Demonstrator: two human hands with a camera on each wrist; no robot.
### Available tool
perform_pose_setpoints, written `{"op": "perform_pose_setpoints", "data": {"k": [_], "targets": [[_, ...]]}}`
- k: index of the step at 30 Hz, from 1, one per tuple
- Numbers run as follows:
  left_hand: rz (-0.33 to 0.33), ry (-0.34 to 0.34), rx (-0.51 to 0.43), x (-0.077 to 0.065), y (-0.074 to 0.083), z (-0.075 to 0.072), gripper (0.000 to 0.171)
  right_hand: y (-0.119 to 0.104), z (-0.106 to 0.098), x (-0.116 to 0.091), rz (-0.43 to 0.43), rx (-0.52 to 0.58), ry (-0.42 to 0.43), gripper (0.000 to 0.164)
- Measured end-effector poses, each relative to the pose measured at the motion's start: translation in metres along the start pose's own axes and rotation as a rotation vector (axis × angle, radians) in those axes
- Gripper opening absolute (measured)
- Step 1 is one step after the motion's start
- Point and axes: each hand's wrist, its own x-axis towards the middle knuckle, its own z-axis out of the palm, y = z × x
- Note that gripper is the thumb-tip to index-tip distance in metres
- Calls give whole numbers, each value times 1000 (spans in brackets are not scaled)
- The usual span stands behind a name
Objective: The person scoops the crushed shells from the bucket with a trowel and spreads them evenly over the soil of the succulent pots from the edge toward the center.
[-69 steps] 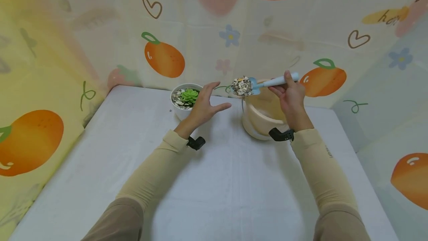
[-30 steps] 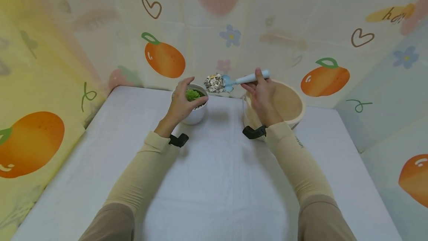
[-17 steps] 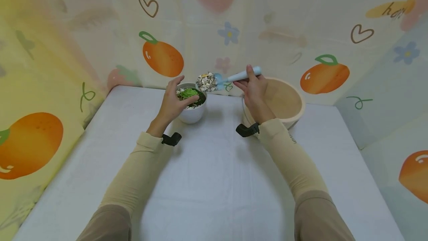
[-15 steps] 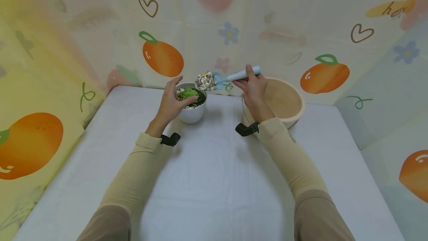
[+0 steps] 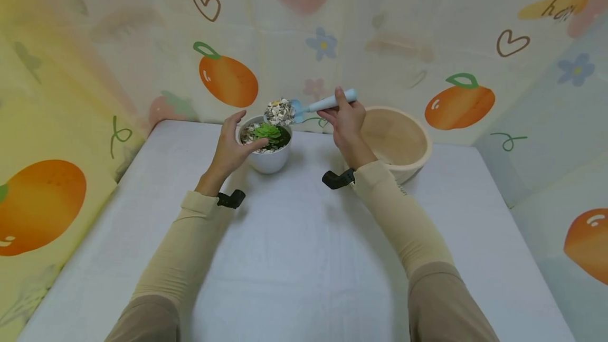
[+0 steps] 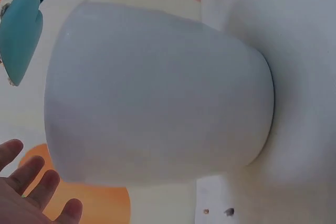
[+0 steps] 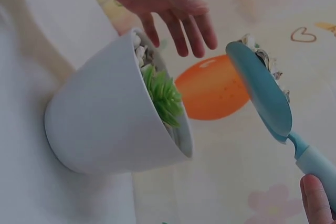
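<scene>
My right hand (image 5: 348,125) grips the light blue handle of a small garden trowel (image 5: 328,103), held level. A heap of pale mixed gravel (image 5: 280,112) lies on its blade, just above the back right rim of a white flowerpot (image 5: 268,162). In that pot a green succulent (image 5: 268,131) stands among stone chips, with a darker patch to its right. My left hand (image 5: 228,146) is spread at the pot's left side, thumb over the near rim. In the right wrist view its fingers (image 7: 191,35) hang apart from the pot, holding nothing.
A round cream tub (image 5: 420,160) stands at the back right, partly behind my right hand. Fruit-printed cloth (image 5: 285,57) rises behind the white table (image 5: 285,257). Small dark crumbs (image 6: 229,212) lie beside the flowerpot.
The right hand has carried the loaded trowel left from over the tub to the flowerpot's rim. The left hand has moved left, from over the pot's right side to its left side.
</scene>
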Motion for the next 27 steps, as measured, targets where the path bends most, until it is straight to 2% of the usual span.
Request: {"op": "perform_pose_setpoints", "data": {"k": [13, 23, 27], "targets": [[-105, -46, 5, 0, -18, -6, 107, 21, 18, -3, 18, -35, 5, 15], [-175, -132, 22, 1, -30, -5, 108, 37, 22, 0, 20, -93, 15, 18], [-180, -149, 26, 0, -31, -3, 109, 40, 22, 1, 22, -102, 31, 19]]}}
